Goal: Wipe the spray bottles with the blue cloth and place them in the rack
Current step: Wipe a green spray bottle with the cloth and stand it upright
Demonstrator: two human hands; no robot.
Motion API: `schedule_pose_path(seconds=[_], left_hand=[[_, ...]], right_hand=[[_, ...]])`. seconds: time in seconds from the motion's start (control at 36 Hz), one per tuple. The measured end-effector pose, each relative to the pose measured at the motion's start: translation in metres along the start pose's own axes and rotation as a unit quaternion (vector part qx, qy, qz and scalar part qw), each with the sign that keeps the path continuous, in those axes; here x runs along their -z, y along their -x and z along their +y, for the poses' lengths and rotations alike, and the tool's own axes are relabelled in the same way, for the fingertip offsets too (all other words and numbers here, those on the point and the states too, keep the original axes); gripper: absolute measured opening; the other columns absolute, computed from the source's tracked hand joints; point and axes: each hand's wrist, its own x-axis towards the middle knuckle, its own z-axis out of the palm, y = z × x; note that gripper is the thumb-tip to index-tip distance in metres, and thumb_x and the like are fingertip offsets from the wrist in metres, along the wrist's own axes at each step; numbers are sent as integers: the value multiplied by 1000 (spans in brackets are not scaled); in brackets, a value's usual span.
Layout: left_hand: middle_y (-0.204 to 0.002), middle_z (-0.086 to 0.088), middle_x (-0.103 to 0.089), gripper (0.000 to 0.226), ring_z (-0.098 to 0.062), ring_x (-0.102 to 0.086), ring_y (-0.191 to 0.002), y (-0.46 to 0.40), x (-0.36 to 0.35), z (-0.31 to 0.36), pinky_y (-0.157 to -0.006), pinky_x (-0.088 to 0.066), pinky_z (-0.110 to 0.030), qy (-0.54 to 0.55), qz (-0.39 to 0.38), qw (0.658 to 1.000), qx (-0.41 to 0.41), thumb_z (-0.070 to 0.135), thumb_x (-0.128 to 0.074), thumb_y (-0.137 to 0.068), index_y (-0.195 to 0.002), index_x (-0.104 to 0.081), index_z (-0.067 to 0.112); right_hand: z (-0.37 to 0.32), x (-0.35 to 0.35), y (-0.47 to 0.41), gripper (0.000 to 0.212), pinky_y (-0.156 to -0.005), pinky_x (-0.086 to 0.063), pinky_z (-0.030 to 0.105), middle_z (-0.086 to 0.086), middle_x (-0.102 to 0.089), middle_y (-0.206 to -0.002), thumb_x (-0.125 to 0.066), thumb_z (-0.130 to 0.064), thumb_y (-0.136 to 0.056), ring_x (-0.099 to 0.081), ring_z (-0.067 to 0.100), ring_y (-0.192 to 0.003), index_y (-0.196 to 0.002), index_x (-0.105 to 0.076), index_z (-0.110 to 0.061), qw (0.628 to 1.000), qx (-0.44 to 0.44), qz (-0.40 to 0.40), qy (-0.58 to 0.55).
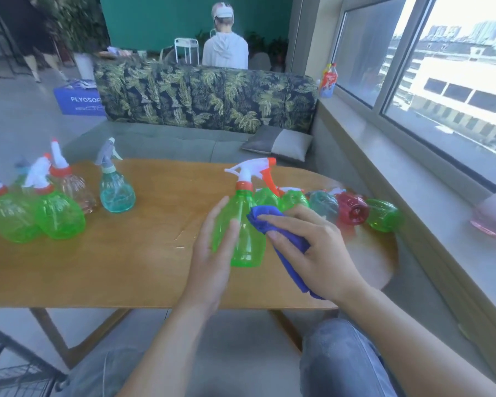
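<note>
Standing near the table's (112, 267) left edge are five bottles (55, 213), most green, one teal, all upright and close together. Next, near the middle, the left hand (212, 247) steadies a green bottle (241, 233). Its fingers (229, 233) are straight and flat against the bottle's left side, not wrapped round it. The bottle is upright, and I cannot tell if its bottom touches the table. The right hand (312, 247) grips the blue cloth (284, 242) in curled fingers and presses it on the bottle's right side. So this looks like the wiping step. Past it, by the right edge, more bottles (352, 209) lie on their sides in a row: green, teal, red, green.

What could go wrong? The left hand only leans on the bottle, so a hard rub could make it slip or tip. It could knock the lying bottles, and the end one could roll off. A dark wire frame, maybe the rack (9, 365), sits low by the near left corner.
</note>
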Motion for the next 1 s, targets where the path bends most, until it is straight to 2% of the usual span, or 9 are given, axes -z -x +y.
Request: schedule_pose_path(seconds=[0.14,0.28,0.42,0.56,0.69,0.78,0.83,0.89,1.0], left_hand=[[-160,15,-54,83,-13,-52,-149,-12,2,45,-122,-41,-61,5,-45,999,-16,83,-69,-83,-156,-47,49],[-159,6,-57,92,-20,-55,-147,-13,7,84,-120,-42,-65,-48,-96,991,-83,70,-80,-83,-162,-39,45],[-155,14,-58,100,-10,-62,-137,-7,2,124,-99,-59,-28,-108,-134,977,-124,49,-88,-75,-161,-36,44],[-158,38,-41,110,5,-45,-147,-4,-1,167,-120,-47,-46,-207,-126,951,-194,55,-94,-69,-161,-33,50],[-154,40,-45,109,13,-42,-145,6,-8,207,-111,-35,-6,-262,-96,926,-256,48,-96,-67,-160,-38,47],[-149,29,-57,100,2,-53,-140,11,-11,223,-117,-45,-26,-265,-70,921,-276,44,-99,-68,-153,-48,45],[-146,25,-60,98,-3,-57,-138,15,-12,230,-117,-49,-42,-273,-51,915,-293,39,-103,-69,-151,-50,46],[-147,25,-60,97,-4,-57,-139,17,-12,237,-116,-49,-46,-287,-31,906,-310,45,-100,-68,-150,-49,48],[-147,27,-60,96,-3,-58,-135,23,-13,256,-102,-51,-18,-310,7,891,-332,50,-99,-68,-151,-50,47]], right_hand=[[-24,15,-21,24,-83,-41,11,-18,-63,-95,-65,-33,-101,-63,7,-94,-121,-78,-28,997,-46,47,-32],[-51,38,-42,18,-85,-46,19,-10,-71,-98,-65,-27,-102,-65,8,-96,-109,-79,-36,986,-84,69,-123],[-76,59,-49,20,-85,-55,34,-9,-76,-98,-64,-31,-103,-71,13,-91,-113,-79,-41,970,-109,87,-200],[-98,80,-56,19,-77,-53,31,-12,-77,-90,-64,-29,-103,-68,8,-80,-111,-80,-36,964,-93,106,-225],[-125,102,-62,20,-101,-55,45,-12,-79,-105,-64,-26,-104,-73,12,-104,-115,-80,-32,960,-71,111,-248],[-142,112,-61,21,-103,-54,48,-11,-79,-106,-64,-24,-104,-73,15,-107,-114,-81,-32,958,-59,105,-261],[-151,119,-59,20,-98,-56,42,-13,-78,-104,-65,-26,-103,-72,11,-102,-113,-80,-35,959,-49,113,-256],[-160,128,-54,21,-86,-52,28,-13,-76,-98,-66,-26,-102,-69,4,-92,-109,-79,-41,963,-18,144,-228],[-182,145,-41,20,-81,-42,11,-9,-67,-94,-66,-28,-100,-64,9,-94,-115,-78,-34,966,86,208,-130]])
